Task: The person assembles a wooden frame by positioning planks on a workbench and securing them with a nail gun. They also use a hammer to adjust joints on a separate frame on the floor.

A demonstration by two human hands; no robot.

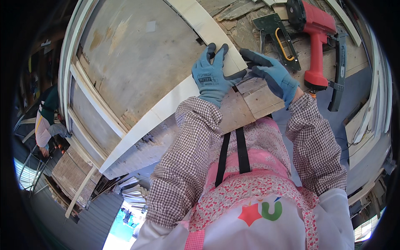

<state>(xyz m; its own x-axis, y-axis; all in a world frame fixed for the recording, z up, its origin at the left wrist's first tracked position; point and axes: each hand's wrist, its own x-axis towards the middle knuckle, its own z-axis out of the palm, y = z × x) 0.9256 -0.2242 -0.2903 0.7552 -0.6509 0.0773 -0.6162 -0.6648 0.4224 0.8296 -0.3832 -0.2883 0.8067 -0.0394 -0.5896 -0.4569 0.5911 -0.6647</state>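
Observation:
My left hand (211, 79), in a blue glove with dark fingertips, presses on the corner where two pale wooden strips meet. Its fingers are spread and its thumb points right. One strip (204, 23) runs up and away from the corner; the other strip (146, 121) slopes down to the left. Beside the corner's right end is my right hand (273, 75), gloved alike, its fingers drawn together. Whatever lies between those fingertips is hidden. A worn wooden board (237, 110) lies under the corner, close to my waist.
On the rough bench at the right lie a dark green hand stapler (277, 41) with a yellow handle and a red nail gun (318, 46) with a black magazine. Long pale frames (89, 96) stand at the left. Beyond them, another person (48, 121) bends down.

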